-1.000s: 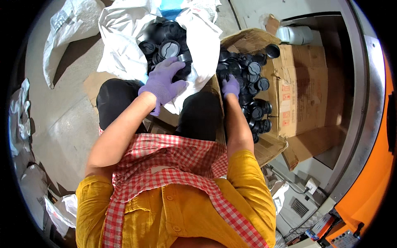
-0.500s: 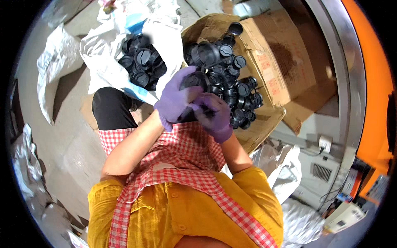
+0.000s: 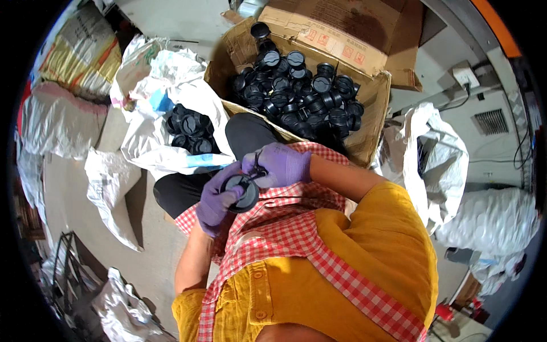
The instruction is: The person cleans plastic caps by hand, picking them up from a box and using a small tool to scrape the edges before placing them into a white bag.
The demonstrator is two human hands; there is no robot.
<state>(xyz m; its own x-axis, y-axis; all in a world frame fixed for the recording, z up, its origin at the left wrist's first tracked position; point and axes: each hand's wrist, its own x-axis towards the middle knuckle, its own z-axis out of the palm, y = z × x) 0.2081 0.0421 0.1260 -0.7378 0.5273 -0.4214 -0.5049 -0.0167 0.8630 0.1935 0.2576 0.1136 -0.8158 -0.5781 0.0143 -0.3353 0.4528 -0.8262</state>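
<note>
My left hand [image 3: 215,206], in a purple glove, is closed round a round black plastic cap [image 3: 247,199], its thumb lying across the face. The cap is over my lap. My right hand [image 3: 280,164], gloved alike, meets it at the upper edge. Its fingers pinch a small dark thing [image 3: 258,171] beside the cap; what that is I cannot make out. Beyond my hands, a cardboard box [image 3: 373,125] holds a heap of similar black caps [image 3: 290,102]. More black caps [image 3: 191,128] lie in an open white sack [image 3: 137,149] to its left.
The box's raised flap [image 3: 342,40] leans at the back. A second open white sack [image 3: 450,154] stands to the right, near a grey cabinet with a vent [image 3: 491,122]. Stuffed sacks [image 3: 62,119] are piled at the left, and crumpled white sacks [image 3: 114,188] lie on the floor.
Both hands have come back from the box's near edge to over my lap, toward the left. The view has turned, and the cap in my left hand now shows its face.
</note>
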